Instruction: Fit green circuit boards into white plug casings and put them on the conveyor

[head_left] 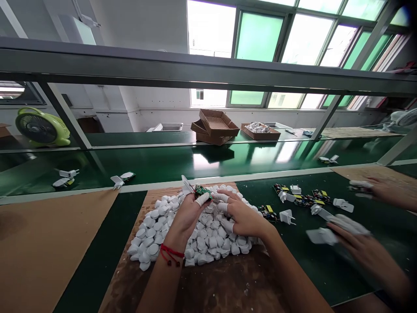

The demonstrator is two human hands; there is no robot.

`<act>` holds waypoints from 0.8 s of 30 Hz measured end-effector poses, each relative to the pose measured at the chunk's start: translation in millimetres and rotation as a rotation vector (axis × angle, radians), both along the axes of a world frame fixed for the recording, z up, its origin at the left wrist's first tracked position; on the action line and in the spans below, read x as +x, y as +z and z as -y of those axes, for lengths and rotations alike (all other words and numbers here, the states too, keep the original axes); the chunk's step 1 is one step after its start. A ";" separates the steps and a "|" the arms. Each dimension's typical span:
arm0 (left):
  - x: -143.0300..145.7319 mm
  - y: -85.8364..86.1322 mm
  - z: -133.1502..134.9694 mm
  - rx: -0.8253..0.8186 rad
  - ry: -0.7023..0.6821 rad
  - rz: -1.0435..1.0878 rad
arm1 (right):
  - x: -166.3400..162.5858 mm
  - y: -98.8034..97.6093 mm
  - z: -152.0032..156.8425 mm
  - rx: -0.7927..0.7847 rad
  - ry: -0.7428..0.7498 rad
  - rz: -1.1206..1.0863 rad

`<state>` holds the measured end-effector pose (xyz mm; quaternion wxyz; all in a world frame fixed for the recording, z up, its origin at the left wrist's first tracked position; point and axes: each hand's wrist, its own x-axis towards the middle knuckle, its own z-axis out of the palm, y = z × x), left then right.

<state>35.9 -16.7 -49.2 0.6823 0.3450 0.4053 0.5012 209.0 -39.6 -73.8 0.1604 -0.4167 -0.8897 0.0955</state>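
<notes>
1. Centrally in the frame, the left hand [190, 211] is closed on a green circuit board [203, 190], its thumb pressing on it; a white plug casing [186, 185] sticks up just beside the board, at its left.
2. The right hand [244, 216] reaches over the middle of the frame, fingers bent and somewhat spread, near the board's right end; whether it grips anything cannot be told.
3. Beneath both hands, a heap of small white plastic caps [203, 243] covers much of a brown sheet [224, 289], lower center.
4. White finger cots [227, 225] cover several fingertips, and a red cord bracelet [172, 251] circles the left wrist.
5. Right of center lie populated circuit boards [304, 200] with yellow parts, white plug casings among them.
6. At the right edge, a co-worker's hands [361, 245] are blurred, the nearer one at a white plug piece [322, 236].
7. Cardboard trays [219, 123] sit upper center, beyond the shiny green belt [156, 164].
</notes>
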 end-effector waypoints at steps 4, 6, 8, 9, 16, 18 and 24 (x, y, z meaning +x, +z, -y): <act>-1.7 0.8 -0.7 0.017 -0.015 -0.010 | 0.9 0.6 0.0 -0.025 0.018 -0.048; -2.2 0.3 -1.6 0.028 -0.007 -0.006 | 1.5 0.1 0.0 -0.034 0.019 -0.069; -2.4 -1.5 -3.1 0.037 0.001 -0.004 | 1.8 -1.1 -0.4 -0.038 0.006 -0.095; -2.6 -2.9 -4.0 0.040 0.006 -0.004 | 1.8 -1.7 -0.9 -0.039 -0.004 -0.113; -5.7 -8.7 -6.7 0.069 0.026 -0.025 | -1.6 1.1 -3.3 -0.007 -0.004 -0.270; -6.9 -6.3 -4.1 0.088 0.016 -0.026 | -2.2 3.5 -2.9 -0.009 -0.011 -0.331; -5.2 1.4 5.0 0.208 -0.096 -0.075 | 8.8 2.0 -7.2 0.079 -0.282 -0.911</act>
